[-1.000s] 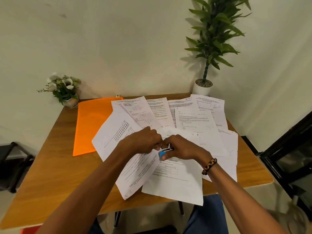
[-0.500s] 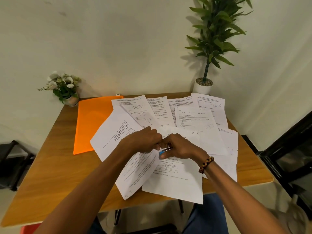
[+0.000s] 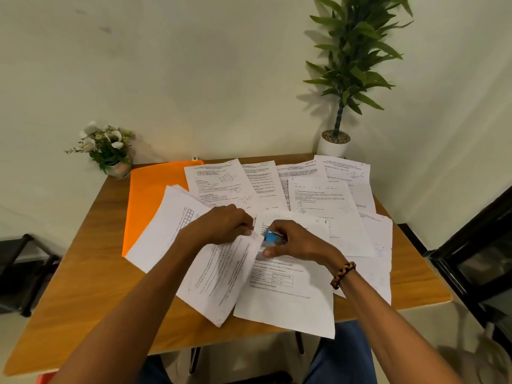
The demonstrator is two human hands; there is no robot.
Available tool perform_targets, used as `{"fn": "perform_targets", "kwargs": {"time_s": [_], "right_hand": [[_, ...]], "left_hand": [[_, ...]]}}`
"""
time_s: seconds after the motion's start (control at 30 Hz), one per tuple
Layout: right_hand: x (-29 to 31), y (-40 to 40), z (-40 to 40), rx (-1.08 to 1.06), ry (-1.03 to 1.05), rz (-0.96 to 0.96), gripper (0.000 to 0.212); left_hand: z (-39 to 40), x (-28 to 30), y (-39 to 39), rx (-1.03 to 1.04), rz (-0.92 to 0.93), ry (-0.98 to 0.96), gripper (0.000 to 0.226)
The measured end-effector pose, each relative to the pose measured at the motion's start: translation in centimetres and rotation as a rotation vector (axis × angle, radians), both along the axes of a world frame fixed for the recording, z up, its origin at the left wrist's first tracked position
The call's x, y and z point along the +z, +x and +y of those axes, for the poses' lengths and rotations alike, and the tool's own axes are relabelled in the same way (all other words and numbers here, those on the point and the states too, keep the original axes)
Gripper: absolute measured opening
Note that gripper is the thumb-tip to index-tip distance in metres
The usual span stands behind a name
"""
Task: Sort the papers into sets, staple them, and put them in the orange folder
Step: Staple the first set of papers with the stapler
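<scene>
A flat orange plastic folder (image 3: pixel 155 195) lies at the left of the wooden tabletop (image 3: pixel 83 286), its right edge hidden under white printed papers (image 3: pixel 321 200). The left hand (image 3: pixel 221 228) pinches a slanted paper set (image 3: pixel 210 275) at its corner; the right hand's (image 3: pixel 299 242) grip closes around a small blue stapler (image 3: pixel 269 237), mostly hidden by fingers.

Wooden table (image 3: pixel 83 278), white flowers in small pot (image 3: pixel 109 151), tall potted plant (image 3: pixel 346 79), beaded bracelet (image 3: pixel 342 274)

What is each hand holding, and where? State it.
Right hand grips the small blue stapler around its body. Left hand pinches the white paper set at its top corner.
</scene>
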State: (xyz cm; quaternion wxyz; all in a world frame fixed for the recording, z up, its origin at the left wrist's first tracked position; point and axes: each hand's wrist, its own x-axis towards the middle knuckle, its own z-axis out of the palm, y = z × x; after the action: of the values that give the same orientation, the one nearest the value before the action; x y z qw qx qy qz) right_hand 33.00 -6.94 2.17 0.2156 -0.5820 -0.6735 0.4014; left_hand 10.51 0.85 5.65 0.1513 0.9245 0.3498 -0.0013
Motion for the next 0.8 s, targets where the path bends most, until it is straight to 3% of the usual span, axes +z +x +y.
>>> {"fn": "perform_targets", "kwargs": {"time_s": [0.13, 0.37, 0.53, 0.63, 0.7, 0.8], "right_hand": [[-0.5, -1.2, -0.7, -0.159, -0.036, 0.343, 0.028], [-1.6, -5.5, 0.0, -0.292, -0.169, 0.600, 0.028], [-1.3, -8.1, 1.2, -0.184, -0.158, 0.549, 0.017], [-1.4, -10.0, 1.9, -0.088, -0.153, 0.498, 0.032], [-1.7, -11.6, 2.7, -0.052, -0.104, 0.454, 0.022], [-2.3, -13.7, 4.5, -0.084, 0.041, 0.215, 0.032]], "left_hand": [[0.9, -0.4, -1.2, 0.022, -0.097, -0.057, 0.018], [1.0, -0.3, -3.4, 0.126, -0.127, 0.015, 0.017], [0.9, -0.1, -8.4, 0.333, -0.256, 0.102, 0.012], [1.0, -0.1, -11.6, 0.458, -0.401, 0.081, 0.014], [1.1, -0.4, -13.9, 0.561, -0.481, 0.080, 0.019], [1.2, -1.2, -17.0, 0.701, -0.646, 0.044, 0.033]]}}
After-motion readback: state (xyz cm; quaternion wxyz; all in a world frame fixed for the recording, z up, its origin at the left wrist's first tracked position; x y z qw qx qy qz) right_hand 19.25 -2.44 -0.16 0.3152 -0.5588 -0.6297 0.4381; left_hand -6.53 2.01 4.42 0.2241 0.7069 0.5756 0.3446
